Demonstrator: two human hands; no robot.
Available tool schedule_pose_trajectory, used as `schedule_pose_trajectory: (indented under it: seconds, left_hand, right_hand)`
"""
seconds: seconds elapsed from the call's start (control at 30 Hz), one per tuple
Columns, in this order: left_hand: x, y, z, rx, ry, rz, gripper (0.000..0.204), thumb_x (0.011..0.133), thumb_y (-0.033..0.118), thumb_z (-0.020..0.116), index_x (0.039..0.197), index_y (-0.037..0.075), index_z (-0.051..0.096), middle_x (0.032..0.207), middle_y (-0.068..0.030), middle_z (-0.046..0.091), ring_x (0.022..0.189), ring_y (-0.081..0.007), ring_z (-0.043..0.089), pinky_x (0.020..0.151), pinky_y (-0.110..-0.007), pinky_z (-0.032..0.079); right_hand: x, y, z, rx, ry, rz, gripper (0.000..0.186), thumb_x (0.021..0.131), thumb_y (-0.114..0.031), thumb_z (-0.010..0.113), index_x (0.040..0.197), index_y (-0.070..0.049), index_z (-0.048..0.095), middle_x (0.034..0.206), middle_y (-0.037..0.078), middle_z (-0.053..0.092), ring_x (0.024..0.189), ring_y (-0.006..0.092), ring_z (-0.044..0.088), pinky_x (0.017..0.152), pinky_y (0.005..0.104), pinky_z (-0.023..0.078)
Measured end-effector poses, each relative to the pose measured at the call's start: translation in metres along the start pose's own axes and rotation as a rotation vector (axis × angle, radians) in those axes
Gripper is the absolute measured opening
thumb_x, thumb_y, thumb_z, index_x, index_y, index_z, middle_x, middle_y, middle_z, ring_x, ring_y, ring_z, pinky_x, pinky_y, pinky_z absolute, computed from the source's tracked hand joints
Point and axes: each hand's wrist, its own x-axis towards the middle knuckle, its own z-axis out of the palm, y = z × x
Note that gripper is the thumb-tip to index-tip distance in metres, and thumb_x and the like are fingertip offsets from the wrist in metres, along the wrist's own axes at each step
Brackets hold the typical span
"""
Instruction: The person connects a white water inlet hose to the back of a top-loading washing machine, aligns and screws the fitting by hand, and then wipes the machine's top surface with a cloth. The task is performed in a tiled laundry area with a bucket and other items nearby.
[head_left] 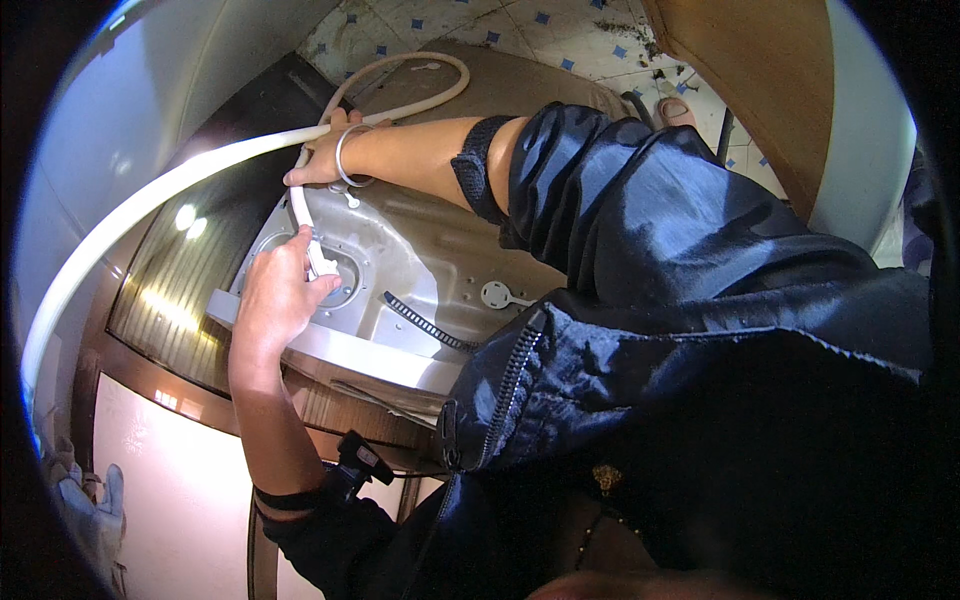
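A long cream-white hose (170, 180) arcs in from the left, loops at the top and comes back down to a pale panel. My right hand (325, 155), with a bracelet on its wrist, is closed around the hose just above its end. Below it, my left hand (275, 290) pinches the hose's end section, by a white fitting (320, 262). This end sits over a round recess (348, 285) in the grey pressed-metal panel (400, 235). Fingers partly hide the fitting, so I cannot tell whether it is joined to the panel.
A black ribbed strip (425, 322) and a white round tab (497, 295) lie on the panel. Dark glossy and brown-framed cabinet surfaces (170, 290) stand at the left. Patterned floor tiles (540, 25) show at the top, beside a brown board (750, 80).
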Motion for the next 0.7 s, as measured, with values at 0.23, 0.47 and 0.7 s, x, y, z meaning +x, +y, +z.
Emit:
schedule_pose_trajectory:
  seconds: [0.23, 0.47, 0.7]
  left_hand:
    - [0.008, 0.002, -0.008, 0.101, -0.088, 0.005, 0.063, 0.073, 0.015, 0.077, 0.125, -0.010, 0.053, 0.081, -0.0224, 0.065, 0.077, -0.0321, 0.067, 0.072, -0.039, 0.051]
    - [0.001, 0.007, -0.007, 0.159, -0.118, -0.039, 0.073, 0.077, 0.020, 0.074, 0.137, -0.005, 0.041, 0.088, -0.0225, 0.067, 0.084, -0.0325, 0.068, 0.078, -0.042, 0.052]
    - [0.008, 0.005, -0.009, 0.293, -0.157, -0.014, 0.074, 0.076, 0.023, 0.073, 0.138, -0.003, 0.042, 0.092, -0.0221, 0.068, 0.087, -0.0344, 0.067, 0.080, -0.043, 0.052]
  right_hand:
    - [-0.010, 0.010, 0.002, 0.010, 0.004, -0.099, 0.101, 0.061, -0.085, 0.054, 0.145, -0.030, 0.040, 0.152, 0.026, 0.013, 0.140, 0.0494, 0.011, 0.103, 0.0689, 0.021]
    - [-0.017, 0.008, 0.000, 0.010, 0.003, -0.070, 0.098, 0.065, -0.083, 0.055, 0.146, -0.032, 0.036, 0.155, 0.027, -0.002, 0.142, 0.0506, -0.001, 0.105, 0.0691, 0.017]
    - [-0.022, 0.005, -0.003, 0.065, -0.030, -0.025, 0.095, 0.069, -0.081, 0.054, 0.146, -0.030, 0.037, 0.156, 0.025, -0.004, 0.143, 0.0481, -0.004, 0.105, 0.0697, 0.017]
